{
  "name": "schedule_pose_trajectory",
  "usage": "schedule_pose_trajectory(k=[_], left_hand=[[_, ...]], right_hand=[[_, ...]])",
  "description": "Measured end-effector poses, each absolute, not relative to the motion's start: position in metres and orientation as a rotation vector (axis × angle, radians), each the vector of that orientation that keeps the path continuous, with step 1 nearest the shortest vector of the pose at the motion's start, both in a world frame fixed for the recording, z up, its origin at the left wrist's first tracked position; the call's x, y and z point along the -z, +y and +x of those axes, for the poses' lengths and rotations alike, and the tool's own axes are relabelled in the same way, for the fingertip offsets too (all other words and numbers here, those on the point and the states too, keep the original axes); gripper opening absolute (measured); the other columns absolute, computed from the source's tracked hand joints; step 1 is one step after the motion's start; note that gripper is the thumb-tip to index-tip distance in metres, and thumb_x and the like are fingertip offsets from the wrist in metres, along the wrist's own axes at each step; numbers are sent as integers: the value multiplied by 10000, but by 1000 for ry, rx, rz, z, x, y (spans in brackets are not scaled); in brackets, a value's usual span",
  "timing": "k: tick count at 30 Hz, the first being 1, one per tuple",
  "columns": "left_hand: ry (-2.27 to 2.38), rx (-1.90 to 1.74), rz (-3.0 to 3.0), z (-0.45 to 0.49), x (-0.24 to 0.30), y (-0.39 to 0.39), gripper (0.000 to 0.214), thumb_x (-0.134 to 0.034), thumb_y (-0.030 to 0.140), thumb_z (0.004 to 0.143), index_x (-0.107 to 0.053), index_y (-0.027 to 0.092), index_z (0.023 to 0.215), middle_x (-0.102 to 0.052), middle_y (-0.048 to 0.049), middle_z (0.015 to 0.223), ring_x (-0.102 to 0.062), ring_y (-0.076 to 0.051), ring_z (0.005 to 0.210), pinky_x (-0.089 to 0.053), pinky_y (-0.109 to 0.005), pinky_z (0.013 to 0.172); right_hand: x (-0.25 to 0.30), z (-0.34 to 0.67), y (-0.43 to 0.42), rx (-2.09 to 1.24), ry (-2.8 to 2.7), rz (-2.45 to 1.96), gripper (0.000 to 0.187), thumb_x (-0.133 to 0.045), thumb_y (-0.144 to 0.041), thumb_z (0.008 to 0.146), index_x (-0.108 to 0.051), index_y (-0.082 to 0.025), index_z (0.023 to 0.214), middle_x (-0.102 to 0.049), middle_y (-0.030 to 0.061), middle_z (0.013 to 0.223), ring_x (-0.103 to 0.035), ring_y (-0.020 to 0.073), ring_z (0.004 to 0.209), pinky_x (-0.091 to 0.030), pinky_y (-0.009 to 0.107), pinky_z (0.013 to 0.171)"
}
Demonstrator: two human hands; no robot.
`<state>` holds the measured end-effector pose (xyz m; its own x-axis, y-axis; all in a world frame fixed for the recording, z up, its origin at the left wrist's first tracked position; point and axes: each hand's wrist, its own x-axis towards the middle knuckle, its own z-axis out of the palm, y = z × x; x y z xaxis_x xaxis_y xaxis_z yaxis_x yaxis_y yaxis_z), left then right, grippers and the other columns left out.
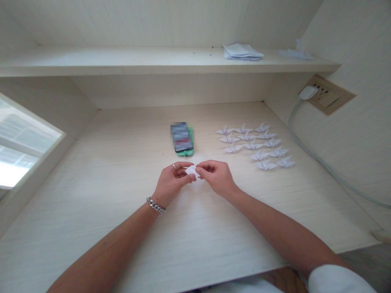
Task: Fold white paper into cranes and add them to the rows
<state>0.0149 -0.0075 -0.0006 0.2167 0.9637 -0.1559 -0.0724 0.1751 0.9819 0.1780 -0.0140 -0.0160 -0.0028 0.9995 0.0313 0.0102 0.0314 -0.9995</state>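
Observation:
Both my hands meet over the middle of the pale wooden desk (pixel 91 211), pinching a small folded piece of white paper (pixel 192 171) between them. My left hand (pixel 171 181), with a ring and a metal bracelet at the wrist, grips the paper's left side with closed fingers. My right hand (pixel 216 176) pinches its right side. Just beyond the hands lies a phone in a green case (pixel 182 139). To the right of it, several white paper cranes (pixel 255 145) lie in rows on the desk.
A shelf (pixel 122 61) above the desk holds a stack of white paper (pixel 242 52) and another paper piece (pixel 295 53). On the right wall a charger (pixel 308 92) sits in a socket, its cable (pixel 317 158) trailing down. A window (pixel 21 142) is at left.

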Motion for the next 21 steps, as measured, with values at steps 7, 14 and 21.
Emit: schedule_pose_trajectory(k=[7, 14, 21], left_hand=[[1089, -983, 1157, 14, 0, -8, 390, -802, 179, 605, -673, 123, 969, -702, -11, 676, -661, -131, 618, -536, -252, 630], [1104, -969, 1141, 14, 0, -8, 386, -798, 284, 656, -670, 112, 977, -673, -3, 634, -679, -150, 619, -559, -275, 641], [1132, -954, 1180, 13, 0, -8, 320, -783, 288, 685, -664, 117, 927, -677, -2, 638, -662, -128, 584, -537, -230, 583]], right_hand=[[17, 175, -13, -1249, -1142, -1199, 209, -723, -341, 719, -738, -145, 793, -719, 51, 697, -651, 159, 606, -531, 274, 581], [18, 174, -15, -1241, -1151, -1190, 225, -719, -358, 734, -742, -143, 794, -720, 50, 704, -653, 154, 607, -543, 272, 585], [19, 173, -18, -1235, -1183, -1174, 217, -748, -328, 700, -740, -136, 799, -736, 56, 737, -669, 157, 640, -547, 262, 600]])
